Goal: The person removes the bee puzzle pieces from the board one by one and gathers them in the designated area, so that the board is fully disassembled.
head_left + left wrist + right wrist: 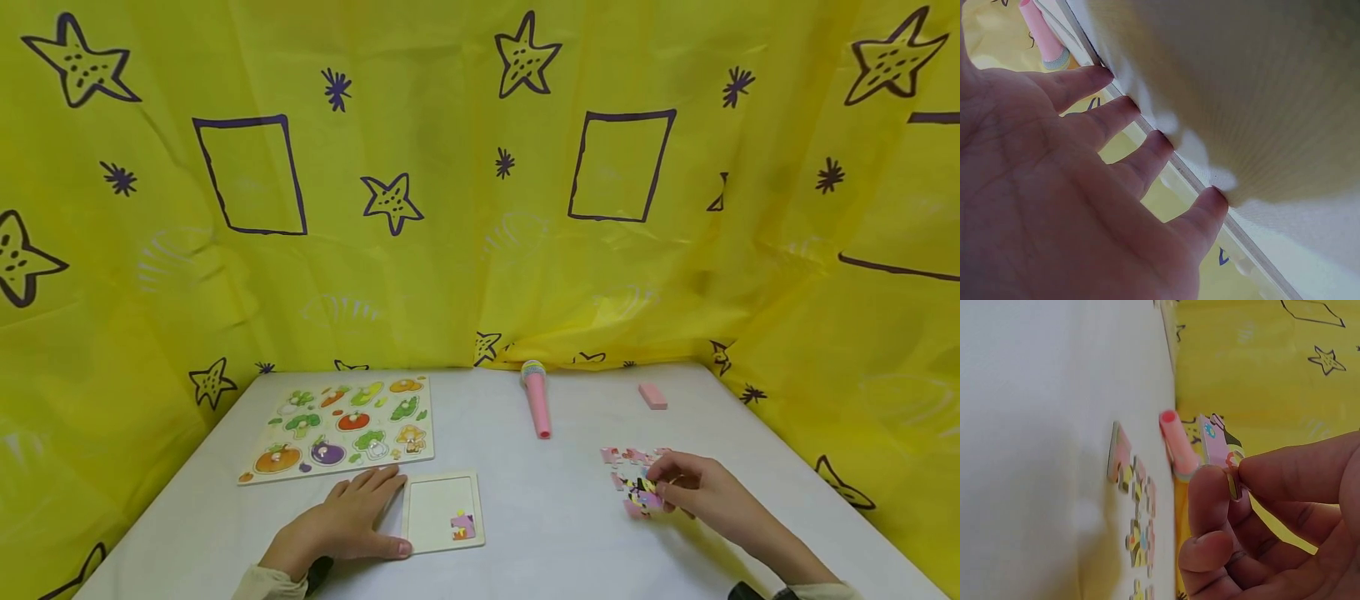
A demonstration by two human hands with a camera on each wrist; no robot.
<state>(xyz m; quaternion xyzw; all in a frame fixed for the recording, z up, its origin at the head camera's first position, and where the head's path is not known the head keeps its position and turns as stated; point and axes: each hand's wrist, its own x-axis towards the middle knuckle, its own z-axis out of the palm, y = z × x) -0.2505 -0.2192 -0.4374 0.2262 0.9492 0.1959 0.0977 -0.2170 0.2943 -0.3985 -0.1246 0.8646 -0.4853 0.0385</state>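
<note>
My right hand (693, 487) pinches a jigsaw piece (1215, 442) between thumb and fingers. In the right wrist view this pink, yellow and black piece is tilted and raised off the table. Below that hand lie several loose jigsaw pieces (626, 457) with pink edges. My left hand (348, 517) lies with fingers stretched out, its thumb at the lower left corner of a square puzzle frame (481, 510). One pink piece (463, 526) sits in the frame's lower right corner. In the left wrist view, the fingertips (1159, 142) meet a thin board edge.
A vegetable peg board (337, 467) lies beyond the left hand. Farther back in the middle is a pink toy microphone (537, 404), with a pink block (652, 397) to its right. A yellow patterned curtain (465, 275) encloses the white table (540, 517).
</note>
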